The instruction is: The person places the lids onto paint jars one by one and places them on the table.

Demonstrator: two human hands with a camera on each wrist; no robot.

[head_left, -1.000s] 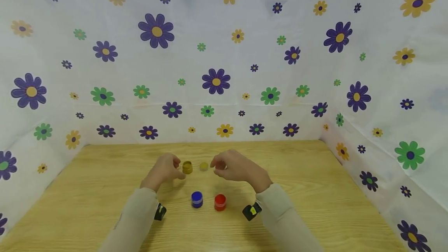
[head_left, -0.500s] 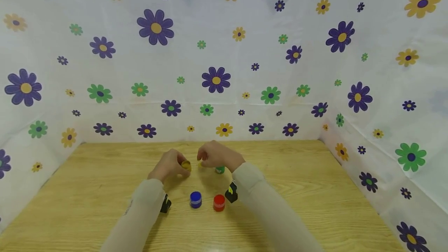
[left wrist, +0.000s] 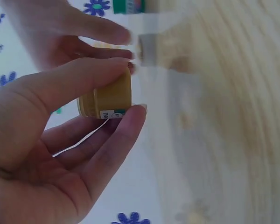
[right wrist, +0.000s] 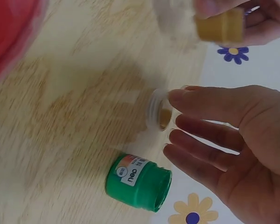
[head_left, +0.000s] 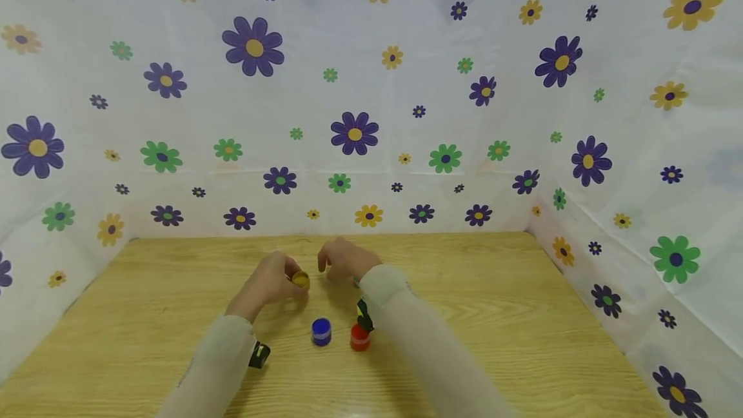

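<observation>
My left hand [head_left: 271, 281] holds a small ochre-yellow paint jar [left wrist: 113, 97] between thumb and fingers, tilted in the head view. Just to its right, my right hand [head_left: 347, 259] reaches over a clear lid [right wrist: 155, 112] with a yellowish patch. In the right wrist view the lid is on the wood at the thumb tip, and the fingers are extended and spread. Whether the thumb touches it is unclear. A green paint jar [right wrist: 136, 181] with a white label stands beside the right fingers; in the head view the right hand and sleeve mostly hide it.
Nearer the person, a blue paint jar [head_left: 321, 332] and a red paint jar [head_left: 360, 339] stand side by side on the wooden table [head_left: 493, 315]. The right forearm passes close by the red one. A flower-printed white cloth [head_left: 371, 95] encloses the back and sides.
My left hand has taken hold of the yellow jar, tilted it and drawn it slightly left. My right hand has moved left, past the green jar, to the clear lid.
</observation>
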